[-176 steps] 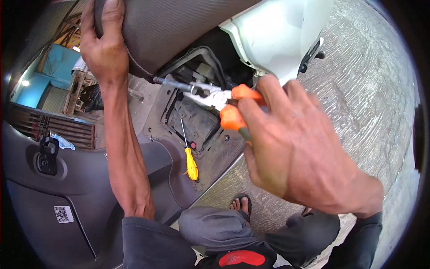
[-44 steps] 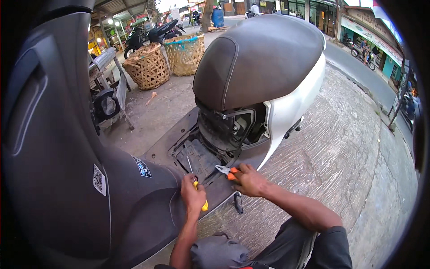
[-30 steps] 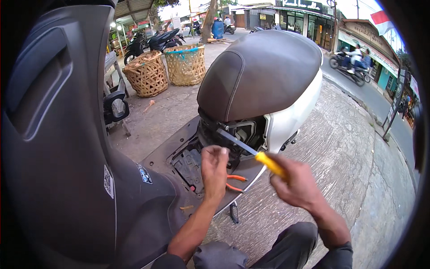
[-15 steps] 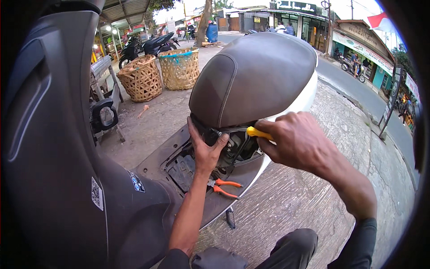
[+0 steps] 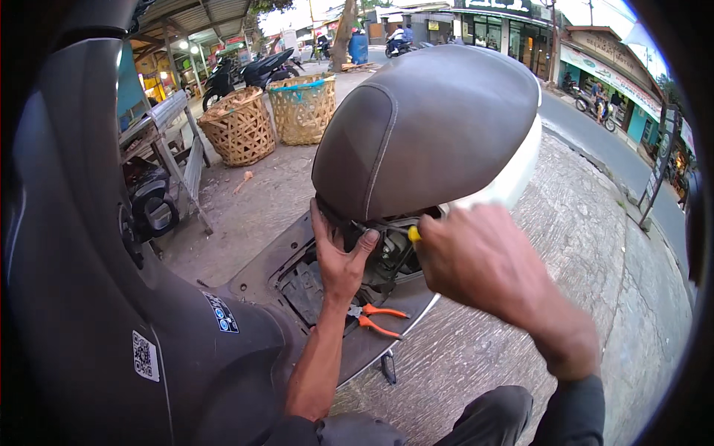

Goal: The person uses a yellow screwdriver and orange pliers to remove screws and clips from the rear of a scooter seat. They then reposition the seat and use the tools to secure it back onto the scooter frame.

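The brown scooter seat (image 5: 439, 126) stands over an uncovered bay (image 5: 398, 256) in the body, where dark parts and cables show. My left hand (image 5: 341, 267) reaches up to the seat's front lower edge, thumb and fingers around a black part (image 5: 348, 229) there; the fingertips are partly hidden. My right hand (image 5: 476, 260), slightly blurred, is closed around the yellow handle of a screwdriver (image 5: 414, 234). Its thin shaft points left, toward my left thumb; the tip's exact contact cannot be made out. Orange-handled pliers (image 5: 381, 320) lie on the footboard beside my left wrist.
The scooter's dark front panel (image 5: 82, 245) rises on the left. Beyond the footboard stand two woven bamboo baskets (image 5: 238, 128) and a wooden bench (image 5: 175, 141). Rough concrete (image 5: 513, 357) lies to the right, bordered by a road (image 5: 632, 149) with a sign stand (image 5: 658, 171).
My right hand has shifted slightly left and turned, hiding more of the yellow handle. My left hand keeps its place at the seat edge. The whole view has shifted a little.
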Motion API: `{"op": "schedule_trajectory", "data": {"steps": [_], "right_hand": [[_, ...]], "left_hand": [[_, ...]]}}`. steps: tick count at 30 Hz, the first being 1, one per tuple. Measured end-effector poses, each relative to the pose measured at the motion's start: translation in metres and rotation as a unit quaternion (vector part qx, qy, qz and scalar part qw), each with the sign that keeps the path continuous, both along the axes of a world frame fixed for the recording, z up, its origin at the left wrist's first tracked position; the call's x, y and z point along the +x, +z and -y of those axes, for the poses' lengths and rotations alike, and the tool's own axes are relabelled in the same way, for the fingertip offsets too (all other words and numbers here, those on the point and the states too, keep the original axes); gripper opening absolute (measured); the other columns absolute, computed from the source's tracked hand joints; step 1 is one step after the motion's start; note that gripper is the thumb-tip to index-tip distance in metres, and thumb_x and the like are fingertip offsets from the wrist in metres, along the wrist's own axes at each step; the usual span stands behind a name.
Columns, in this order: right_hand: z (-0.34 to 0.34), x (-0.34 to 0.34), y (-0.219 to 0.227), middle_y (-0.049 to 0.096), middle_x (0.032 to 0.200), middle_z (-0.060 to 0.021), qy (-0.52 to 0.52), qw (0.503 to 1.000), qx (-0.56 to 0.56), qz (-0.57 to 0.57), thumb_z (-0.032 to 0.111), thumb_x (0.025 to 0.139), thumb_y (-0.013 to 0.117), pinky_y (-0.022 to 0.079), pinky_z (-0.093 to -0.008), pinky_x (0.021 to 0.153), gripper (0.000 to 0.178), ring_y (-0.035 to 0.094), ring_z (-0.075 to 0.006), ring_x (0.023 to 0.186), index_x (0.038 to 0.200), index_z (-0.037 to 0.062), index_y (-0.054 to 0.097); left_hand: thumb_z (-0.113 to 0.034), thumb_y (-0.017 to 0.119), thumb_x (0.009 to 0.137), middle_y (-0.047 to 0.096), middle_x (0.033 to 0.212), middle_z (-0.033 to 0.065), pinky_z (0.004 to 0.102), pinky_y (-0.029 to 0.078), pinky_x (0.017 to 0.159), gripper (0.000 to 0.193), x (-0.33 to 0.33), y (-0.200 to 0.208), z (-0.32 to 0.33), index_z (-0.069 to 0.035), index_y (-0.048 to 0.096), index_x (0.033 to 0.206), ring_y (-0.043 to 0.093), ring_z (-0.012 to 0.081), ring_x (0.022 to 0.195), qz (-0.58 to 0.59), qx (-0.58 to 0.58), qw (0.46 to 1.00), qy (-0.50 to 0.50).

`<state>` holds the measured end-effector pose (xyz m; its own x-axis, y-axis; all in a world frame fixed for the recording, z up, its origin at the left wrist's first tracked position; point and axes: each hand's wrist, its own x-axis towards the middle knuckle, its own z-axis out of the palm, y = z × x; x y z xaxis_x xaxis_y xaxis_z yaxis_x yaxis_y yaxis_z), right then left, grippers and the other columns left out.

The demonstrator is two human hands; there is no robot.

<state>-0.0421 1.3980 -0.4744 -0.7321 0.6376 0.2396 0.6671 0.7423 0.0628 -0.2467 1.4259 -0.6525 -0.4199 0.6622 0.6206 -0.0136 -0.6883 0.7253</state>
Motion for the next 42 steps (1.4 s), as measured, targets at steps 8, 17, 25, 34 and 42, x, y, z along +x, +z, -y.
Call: {"op": "schedule_trajectory", "data": {"steps": [8,17,25,34,42], "right_hand": [[0.011,0.012,-0.052,0.067,0.065,-0.0176,-0.027,0.997,0.035,-0.06,0.014,0.089,0.064,0.055,-0.0446,0.049,0.017,0.071,-0.0369,0.057,0.095,-0.0016,0.06],[0.009,0.01,-0.049,0.066,0.064,-0.0165,-0.026,0.998,0.048,-0.045,0.016,0.09,0.065,0.054,-0.0438,0.046,0.018,0.07,-0.035,0.053,0.093,-0.0003,0.06],[0.017,0.007,-0.06,0.06,0.059,-0.0091,-0.058,0.99,0.114,-0.064,0.023,0.099,0.065,0.045,-0.0422,0.042,0.019,0.06,-0.0277,0.043,0.09,0.007,0.063],[-0.009,0.004,-0.014,0.061,0.055,-0.0124,0.0,0.996,0.085,0.019,0.025,0.097,0.064,0.048,-0.0453,0.049,0.024,0.064,-0.0304,0.049,0.082,0.0066,0.067],[0.001,0.015,0.027,0.063,0.061,-0.0128,-0.008,0.996,0.079,0.041,0.022,0.095,0.064,0.047,-0.0449,0.059,0.019,0.065,-0.0298,0.057,0.084,0.0085,0.071]], "left_hand": [[-0.012,0.08,0.093,0.038,0.159,0.0253,0.0391,0.033,0.121,0.103,0.006,-0.001,-0.005,0.005,0.007,0.163,0.045,0.0311,0.144,-0.02,-0.01,0.997,0.071],[-0.009,0.076,0.094,0.054,0.141,0.0249,0.037,0.051,0.105,0.088,0.0,0.009,-0.001,0.004,0.019,0.159,0.061,0.0287,0.126,0.009,-0.056,0.995,0.079],[-0.011,0.081,0.092,0.055,0.135,0.0227,0.0359,0.053,0.101,0.085,-0.004,0.021,0.006,0.002,0.025,0.153,0.061,0.0262,0.12,-0.02,-0.09,0.993,0.074],[-0.022,0.075,0.097,0.056,0.133,0.0145,0.0358,0.049,0.099,0.076,-0.022,0.008,0.002,-0.002,0.026,0.152,0.061,0.0214,0.115,0.02,-0.064,0.998,-0.003],[-0.03,0.061,0.105,0.068,0.107,0.0057,0.0342,0.051,0.085,0.026,-0.045,-0.066,0.046,-0.009,0.065,0.118,0.064,0.0162,0.097,0.166,-0.231,0.957,0.058]]}}
